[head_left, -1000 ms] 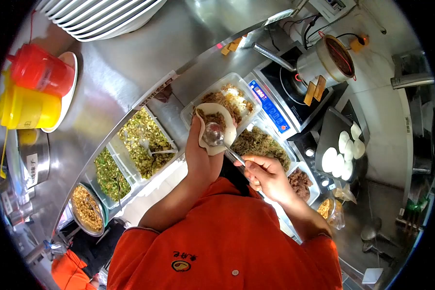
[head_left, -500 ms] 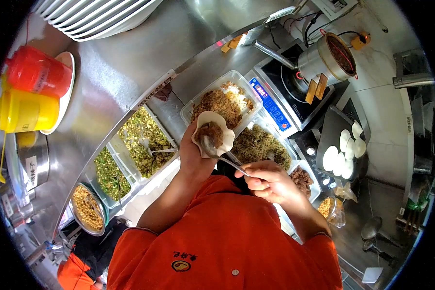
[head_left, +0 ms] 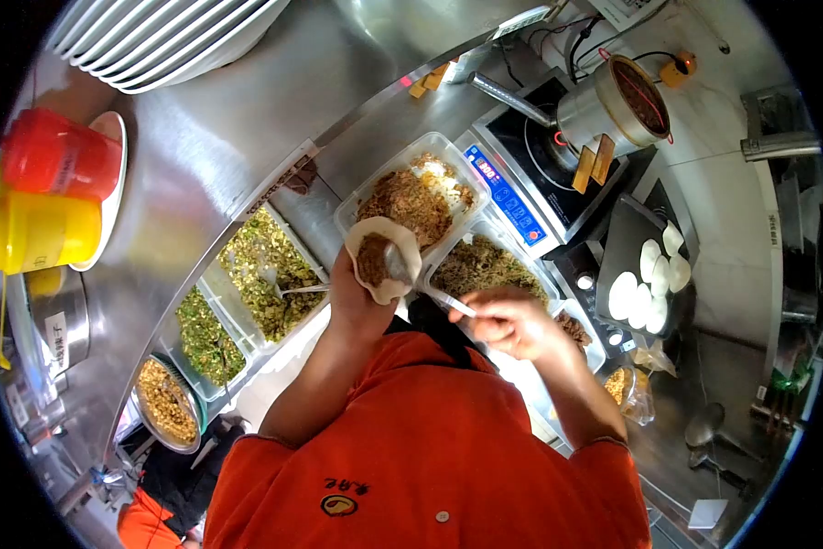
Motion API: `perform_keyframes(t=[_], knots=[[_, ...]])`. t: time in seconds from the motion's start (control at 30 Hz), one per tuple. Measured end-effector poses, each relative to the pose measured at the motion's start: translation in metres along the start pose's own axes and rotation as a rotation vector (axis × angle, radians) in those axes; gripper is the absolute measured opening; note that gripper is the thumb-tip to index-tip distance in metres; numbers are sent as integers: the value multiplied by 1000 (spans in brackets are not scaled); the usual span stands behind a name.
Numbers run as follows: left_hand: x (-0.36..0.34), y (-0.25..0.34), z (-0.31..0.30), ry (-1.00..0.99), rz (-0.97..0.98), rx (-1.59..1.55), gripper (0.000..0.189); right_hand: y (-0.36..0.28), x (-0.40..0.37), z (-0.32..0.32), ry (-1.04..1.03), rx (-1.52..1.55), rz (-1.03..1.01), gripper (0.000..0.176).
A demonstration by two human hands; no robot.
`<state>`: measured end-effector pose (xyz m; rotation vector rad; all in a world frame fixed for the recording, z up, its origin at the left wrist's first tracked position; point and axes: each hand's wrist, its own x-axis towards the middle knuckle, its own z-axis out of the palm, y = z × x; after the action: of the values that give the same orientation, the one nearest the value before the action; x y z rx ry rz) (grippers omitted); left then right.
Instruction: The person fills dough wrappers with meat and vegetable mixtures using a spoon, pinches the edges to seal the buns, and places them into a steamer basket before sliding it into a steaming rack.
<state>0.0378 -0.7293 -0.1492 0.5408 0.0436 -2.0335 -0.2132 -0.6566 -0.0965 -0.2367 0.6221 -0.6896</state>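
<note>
My left hand (head_left: 349, 297) holds a round dough wrapper (head_left: 404, 240) cupped open, with brown filling (head_left: 371, 260) inside. A metal spoon (head_left: 443, 297) is in my right hand (head_left: 508, 322), its bowl against the filling. Just beyond the wrapper is a plastic tub of brown minced filling (head_left: 400, 206). Between and beyond my hands lies a tub of dark greenish filling (head_left: 483, 271). A tub of chopped yellow-green filling (head_left: 265, 261), with a spoon resting in it, stands left of my left hand.
At the right are a pot (head_left: 604, 114) on an induction cooker (head_left: 521, 146) and a dark pan (head_left: 636, 247) with white rounds. Left are red (head_left: 64, 154) and yellow containers (head_left: 45, 231), plus stacked white plates (head_left: 164, 41). Another person's orange clothing (head_left: 146, 522) shows at lower left.
My left hand and the wrapper have shifted slightly left. The spoon's bowl has moved with them, and the filling looks more pressed into the wrapper. The whole view has shifted a little.
</note>
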Motion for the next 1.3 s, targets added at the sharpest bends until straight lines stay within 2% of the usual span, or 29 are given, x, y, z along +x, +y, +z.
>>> perform_keyframes(t=[0.03,0.1,0.13,0.17,0.23,0.3,0.33,0.37,0.43,0.57,0.63,0.7,0.77,0.8,0.83,0.9,1.03,1.1,1.23,1.3], knots=[[1,0,-12,1,1,-4,40,-12,2,-8,27,-80,-63,31],[-3,-1,-21,235,55,93,38,-44,15,-3,560,-559,-148,24],[-9,0,-19,329,58,204,40,-52,27,-19,680,-1025,-206,23],[-13,-4,-25,330,59,202,40,-57,42,-44,782,-1497,-262,23],[-19,-10,-40,433,-29,217,43,-63,77,-81,772,-1997,-394,25],[-24,-16,-51,424,-45,195,46,-72,120,-97,776,-2117,-7,29],[-22,-24,-72,391,-99,106,46,-78,139,-91,736,-2200,-29,26],[-22,-29,-87,356,-154,18,46,-84,159,-101,623,-2320,44,26],[-21,-38,-97,332,-172,-12,44,-91,197,-118,528,-2475,91,27],[-8,-54,-122,357,-162,67,46,-99,223,-143,465,-2578,70,27],[-7,-53,-117,496,-156,202,47,-108,205,-156,513,-2812,-217,29],[-5,-51,-123,517,-132,210,47,-113,192,-147,464,-2765,-226,32],[-4,-52,-134,544,-109,214,48,-107,183,-137,413,-2903,118,29],[-2,-52,-141,547,-92,227,47,-110,179,-116,366,-2784,267,27],[-1,-53,-147,549,-76,241,46,-108,178,-111,362,-2784,269,27],[1,-54,-153,513,-67,241,46,-104,176,-109,322,-2715,447,25],[3,-58,-156,470,-52,237,44,-101,167,-113,263,-2755,443,26],[4,-57,-148,504,-47,245,44,-114,171,-118,239,-2576,349,23],[2,-56,-145,538,-42,236,43,-126,181,-140,150,-2394,337,22],[3,-57,-149,509,-40,227,43,-135,169,-106,346,-2048,626,27]])
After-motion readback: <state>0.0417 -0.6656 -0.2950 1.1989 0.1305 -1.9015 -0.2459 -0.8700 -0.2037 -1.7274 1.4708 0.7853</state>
